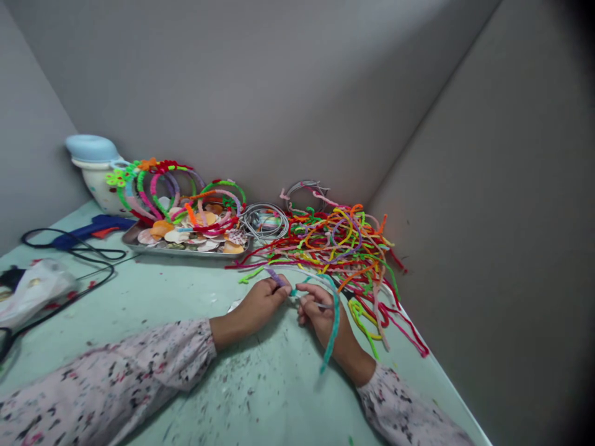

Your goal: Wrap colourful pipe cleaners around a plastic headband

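Observation:
Near the middle of the table, my left hand [264, 302] is closed with thumb and fingers on a thin grey headband [304, 271] at its purple-wrapped part [275, 277]. My right hand [320, 314] is closed around the headband's other side, its index finger stretched toward my left thumb. A teal pipe cleaner [335, 322] starts by my left thumb, arches over my right hand and hangs down with a loose end. Part of the headband is hidden behind my fingers.
Behind my hands lies a tangled heap of colourful pipe cleaners [344, 238]. A metal tray [186, 251] holds shells and wrapped headbands [155, 189]. Bare wire hoops [264, 222] lie beside it. Left are a blue glue gun [93, 230], black cord [100, 263], plastic bag [44, 288] and lidded container [97, 176].

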Demonstrator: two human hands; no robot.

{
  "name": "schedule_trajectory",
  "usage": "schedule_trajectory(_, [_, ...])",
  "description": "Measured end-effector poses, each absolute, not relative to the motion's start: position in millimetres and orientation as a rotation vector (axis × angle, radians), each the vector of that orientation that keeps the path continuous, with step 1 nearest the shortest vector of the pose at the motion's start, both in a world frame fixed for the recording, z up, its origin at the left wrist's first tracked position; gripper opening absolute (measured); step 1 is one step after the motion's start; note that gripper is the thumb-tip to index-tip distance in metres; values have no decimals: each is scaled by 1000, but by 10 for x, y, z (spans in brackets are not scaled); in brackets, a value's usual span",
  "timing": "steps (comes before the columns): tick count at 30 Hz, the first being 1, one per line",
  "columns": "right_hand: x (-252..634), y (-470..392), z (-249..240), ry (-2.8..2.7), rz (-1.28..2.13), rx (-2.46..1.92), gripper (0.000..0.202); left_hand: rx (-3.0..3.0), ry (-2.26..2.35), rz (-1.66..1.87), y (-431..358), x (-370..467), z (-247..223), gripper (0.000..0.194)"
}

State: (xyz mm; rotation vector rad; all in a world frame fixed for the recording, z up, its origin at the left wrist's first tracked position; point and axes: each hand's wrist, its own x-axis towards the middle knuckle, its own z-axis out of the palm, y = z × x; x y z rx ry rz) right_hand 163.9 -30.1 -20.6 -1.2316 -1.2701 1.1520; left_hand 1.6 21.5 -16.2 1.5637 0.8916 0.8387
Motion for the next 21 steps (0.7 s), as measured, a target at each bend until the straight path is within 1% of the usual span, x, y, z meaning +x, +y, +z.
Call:
schedule_trajectory(4, [1638,-299,-216,-1262,1154,-1218,34,1507,883,849,230,20,-214,23])
schedule_trajectory(11, [1627,-316,-148,-1278,1146,-1248,27,1472,884,884,257,22,-302,25])
schedule_trajectory(15, [1621,-320,-167,-1244,1167,-1279,28,1478,897,885,256,24,-317,25])
schedule_trajectory(21, [1619,-318,-135,-1310,1081,-1319,28,1503,909,862,237,24,-262,27])
